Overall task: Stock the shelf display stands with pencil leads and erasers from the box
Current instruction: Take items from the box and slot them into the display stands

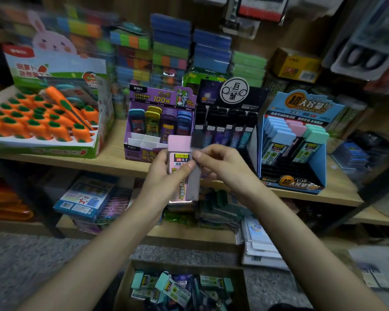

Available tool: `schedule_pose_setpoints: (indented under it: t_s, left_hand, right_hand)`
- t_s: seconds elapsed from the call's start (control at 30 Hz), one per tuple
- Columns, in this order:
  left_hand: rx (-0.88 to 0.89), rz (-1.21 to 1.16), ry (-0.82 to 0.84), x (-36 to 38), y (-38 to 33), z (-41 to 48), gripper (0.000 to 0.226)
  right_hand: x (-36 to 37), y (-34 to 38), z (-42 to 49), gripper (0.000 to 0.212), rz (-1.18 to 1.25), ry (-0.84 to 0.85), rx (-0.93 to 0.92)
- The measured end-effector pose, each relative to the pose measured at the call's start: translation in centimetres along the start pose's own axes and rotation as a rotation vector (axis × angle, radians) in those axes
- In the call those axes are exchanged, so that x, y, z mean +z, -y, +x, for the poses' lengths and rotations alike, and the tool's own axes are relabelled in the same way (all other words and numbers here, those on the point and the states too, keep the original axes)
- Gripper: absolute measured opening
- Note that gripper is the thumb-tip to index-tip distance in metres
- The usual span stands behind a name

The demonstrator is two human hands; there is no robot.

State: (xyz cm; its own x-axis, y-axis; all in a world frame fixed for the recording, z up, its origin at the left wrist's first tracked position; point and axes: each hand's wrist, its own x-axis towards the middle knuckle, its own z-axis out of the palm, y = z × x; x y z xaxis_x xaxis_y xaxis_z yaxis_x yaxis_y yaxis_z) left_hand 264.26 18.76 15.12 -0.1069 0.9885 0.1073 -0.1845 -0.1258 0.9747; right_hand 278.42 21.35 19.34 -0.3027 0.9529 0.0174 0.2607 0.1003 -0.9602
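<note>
My left hand [166, 173] grips a pink-capped pencil lead case [179, 153] upright in front of the shelf. My right hand [220, 167] pinches a slim dark lead case [194, 173] that lies against the pink one. Behind them stand three display stands: a purple one [144, 144] with empty front slots, a black one [225, 129] with dark cases, and a blue one [317, 167] holding blue, pink and mint cases. The cardboard box [126, 286] on the floor below holds several mint-capped lead cases [173, 288].
A tray of carrot-shaped items [41, 124] fills the shelf's left side. Stacked coloured packs [171, 50] line the back. The lower shelf [189, 232] carries packets and cards. Grey floor [32, 261] surrounds the box.
</note>
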Motion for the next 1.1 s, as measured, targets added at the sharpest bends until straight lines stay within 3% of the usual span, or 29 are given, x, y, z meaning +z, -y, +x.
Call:
schedule_pose_setpoints:
  t_s: [0.1,0.27,0.5,0.63,0.73,0.87,1.1]
  left_hand:
    - [-0.011,0.034,0.001,0.0,-0.2,-0.3,0.021]
    - [-0.051,-0.055,-0.036,-0.4,-0.6,-0.2,0.012]
    - [-0.06,-0.09,-0.014,-0.6,-0.7,0.3,0.014]
    - [-0.067,-0.103,-0.002,-0.5,-0.6,0.5,0.019]
    - [-0.071,-0.096,-0.002,-0.6,-0.5,0.6,0.022]
    - [-0.08,-0.092,-0.005,-0.8,-0.3,0.8,0.018]
    - [-0.094,-0.05,0.007,-0.9,0.2,1.0,0.019]
  right_hand:
    - [0.2,-0.2,0.0,0.015,0.095,-0.074,0.012]
    - [-1.1,0.2,0.6,0.017,0.594,-0.117,-0.023]
    - [-2.4,-1.4,1.6,0.021,0.611,-0.284,-0.048]
    - [-4.1,-1.5,2.5,0.003,0.615,-0.385,-0.115]
    - [-5.9,-1.4,3.5,0.017,0.396,-0.475,-0.169]
    - [-7.3,-1.6,4.7,0.015,-0.006,-0.556,-0.252]
    - [-7.7,-3.5,6.9,0.016,-0.153,-0.495,-0.247]
